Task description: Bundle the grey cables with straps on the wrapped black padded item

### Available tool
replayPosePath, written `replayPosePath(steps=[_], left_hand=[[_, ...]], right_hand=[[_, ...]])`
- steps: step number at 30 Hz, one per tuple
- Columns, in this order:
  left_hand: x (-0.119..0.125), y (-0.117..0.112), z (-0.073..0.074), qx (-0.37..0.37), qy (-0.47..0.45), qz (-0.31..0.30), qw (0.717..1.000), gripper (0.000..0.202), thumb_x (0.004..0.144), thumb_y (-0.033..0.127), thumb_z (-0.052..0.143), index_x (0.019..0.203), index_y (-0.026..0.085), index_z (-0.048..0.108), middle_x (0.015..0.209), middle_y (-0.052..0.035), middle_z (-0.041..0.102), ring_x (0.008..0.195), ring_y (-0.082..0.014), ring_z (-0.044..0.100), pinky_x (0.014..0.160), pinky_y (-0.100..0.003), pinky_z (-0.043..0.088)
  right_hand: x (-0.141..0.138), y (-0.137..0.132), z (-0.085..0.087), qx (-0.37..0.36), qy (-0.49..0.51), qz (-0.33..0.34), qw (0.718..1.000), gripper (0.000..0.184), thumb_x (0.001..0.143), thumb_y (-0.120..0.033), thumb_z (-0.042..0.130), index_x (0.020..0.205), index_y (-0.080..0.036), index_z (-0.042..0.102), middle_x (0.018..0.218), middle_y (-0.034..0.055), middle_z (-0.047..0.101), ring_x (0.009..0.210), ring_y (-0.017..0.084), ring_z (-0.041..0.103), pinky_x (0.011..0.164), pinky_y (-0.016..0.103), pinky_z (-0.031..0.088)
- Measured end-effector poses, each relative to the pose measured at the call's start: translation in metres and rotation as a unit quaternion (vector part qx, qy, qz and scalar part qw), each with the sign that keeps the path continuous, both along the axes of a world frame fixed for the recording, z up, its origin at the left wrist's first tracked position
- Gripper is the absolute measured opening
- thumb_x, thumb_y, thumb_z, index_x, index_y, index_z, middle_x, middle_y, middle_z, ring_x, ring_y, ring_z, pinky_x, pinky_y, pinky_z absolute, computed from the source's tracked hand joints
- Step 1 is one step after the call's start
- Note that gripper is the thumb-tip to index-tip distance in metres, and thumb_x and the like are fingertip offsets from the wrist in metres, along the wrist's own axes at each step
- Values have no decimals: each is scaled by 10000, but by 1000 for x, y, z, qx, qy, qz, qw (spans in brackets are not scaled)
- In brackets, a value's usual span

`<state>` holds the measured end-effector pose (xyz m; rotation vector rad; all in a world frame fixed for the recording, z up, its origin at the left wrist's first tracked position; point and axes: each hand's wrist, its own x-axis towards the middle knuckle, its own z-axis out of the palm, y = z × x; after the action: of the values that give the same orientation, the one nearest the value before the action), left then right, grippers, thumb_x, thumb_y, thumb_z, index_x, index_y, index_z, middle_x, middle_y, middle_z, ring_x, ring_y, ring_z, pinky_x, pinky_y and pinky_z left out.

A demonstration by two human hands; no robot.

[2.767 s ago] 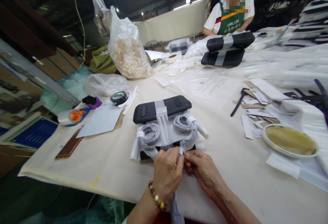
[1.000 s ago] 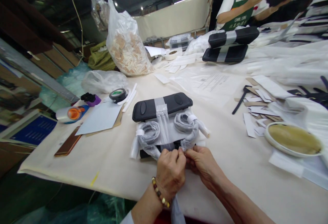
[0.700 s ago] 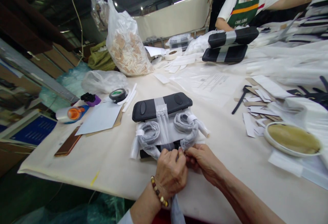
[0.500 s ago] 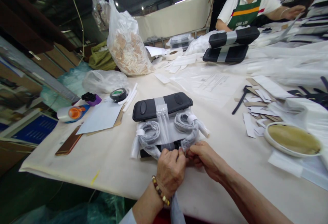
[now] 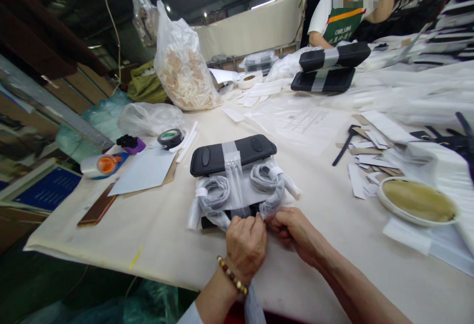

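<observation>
White table (image 5: 166, 225), cluttered: your left hand (image 5: 246, 242) and right hand (image 5: 294, 230), fingers closed, pinch the plastic (image 5: 268, 206) at six o'clock of the pad (image 5: 233, 152); both cords (image 5: 215, 194) sit bagged, but this end looks unsealed.

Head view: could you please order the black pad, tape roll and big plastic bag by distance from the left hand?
1. black pad, just beyond the left hand.
2. tape roll, farther left.
3. big plastic bag, far back left.

Matt cream cloth covers the table (image 5: 122, 225), the black pad (image 5: 233, 154) looks smooth and matt, and glossy clear plastic film (image 5: 272, 200) wraps the grey cords (image 5: 217, 196).
</observation>
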<state>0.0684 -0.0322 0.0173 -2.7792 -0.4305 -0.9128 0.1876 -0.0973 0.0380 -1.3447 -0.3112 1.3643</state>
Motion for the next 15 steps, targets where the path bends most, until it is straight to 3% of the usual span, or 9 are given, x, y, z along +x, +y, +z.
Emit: replayPosePath(steps=[4,6,7,9,11,13,15], left_hand=[[2,-2,2,-17,-31,-5,999,143,869,93,446,817,98,579,558,-2,507,515,-146,461,529,-314,302],[1,-3,7,-26,-57,-29,998,143,873,90,452,827,89,587,571,-12,528,518,-144,465,531,-310,311],[0,-3,9,-27,-68,-46,996,141,869,75,455,837,84,592,594,-20,548,524,-141,469,534,-307,318],[-4,2,7,32,-58,-57,996,159,866,52,447,825,81,599,637,-39,582,540,-144,476,556,-309,349],[-8,9,-2,109,-38,-76,990,247,852,-12,394,806,92,613,703,-63,618,608,-177,521,589,-338,380],[-11,16,-16,140,-52,-101,984,289,822,-58,389,784,112,620,746,-69,635,643,-204,541,592,-364,399],[-13,21,-30,131,-64,-114,983,311,788,-94,411,781,131,625,786,-64,646,683,-221,558,591,-381,419]], right_hand=[[10,-30,2,-15,-61,-23,998,250,518,-284,499,692,-136,600,493,-42,419,437,70,324,417,212,195],[29,-57,6,-25,-161,-89,983,301,591,-348,539,779,-132,629,533,-24,475,482,92,387,454,222,274],[43,-73,9,-34,-234,-142,961,330,630,-396,546,814,-137,634,565,-10,509,512,107,422,483,234,317],[79,-109,17,-64,-391,-266,879,401,696,-481,522,896,-150,626,697,31,588,622,152,506,592,275,403],[123,-145,28,-111,-508,-369,770,424,738,-488,482,965,-150,603,891,83,617,802,203,548,747,328,425],[168,-178,41,-170,-573,-425,680,369,766,-419,462,969,-141,595,1019,114,588,987,245,504,880,371,374],[209,-205,49,-238,-597,-441,626,267,787,-323,473,904,-122,604,996,130,581,1091,273,443,951,423,320]])
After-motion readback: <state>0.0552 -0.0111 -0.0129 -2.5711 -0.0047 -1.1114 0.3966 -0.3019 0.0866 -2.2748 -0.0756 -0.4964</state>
